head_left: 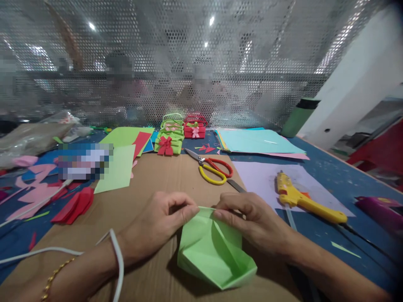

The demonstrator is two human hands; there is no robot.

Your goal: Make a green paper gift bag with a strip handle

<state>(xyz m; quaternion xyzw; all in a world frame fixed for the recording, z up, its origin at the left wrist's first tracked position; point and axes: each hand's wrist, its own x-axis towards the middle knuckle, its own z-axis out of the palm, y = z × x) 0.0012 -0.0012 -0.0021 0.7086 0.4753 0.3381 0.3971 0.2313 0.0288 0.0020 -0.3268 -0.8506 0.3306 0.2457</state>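
Note:
A light green folded-paper box (209, 251) stands partly opened out on the brown cardboard sheet (151, 176), its near flap spread toward me. My left hand (166, 218) pinches the left part of its far edge between thumb and fingers. At the right part of that same edge, my right hand (248, 218) grips the paper in a similar pinch. Scissors (215, 170) with one red and one yellow handle lie beyond my hands, blades pointing away to the left. A dark flat blade (235, 185) shows beside them, partly hidden behind my right hand.
On the right, a yellow glue gun (308, 203) rests on a lilac sheet (252, 176). Small green and red paper bags (169, 140) and stacked coloured paper (264, 142) stand farther back. Red paper pieces (74, 205) lie left. A white cable (117, 256) crosses my left wrist.

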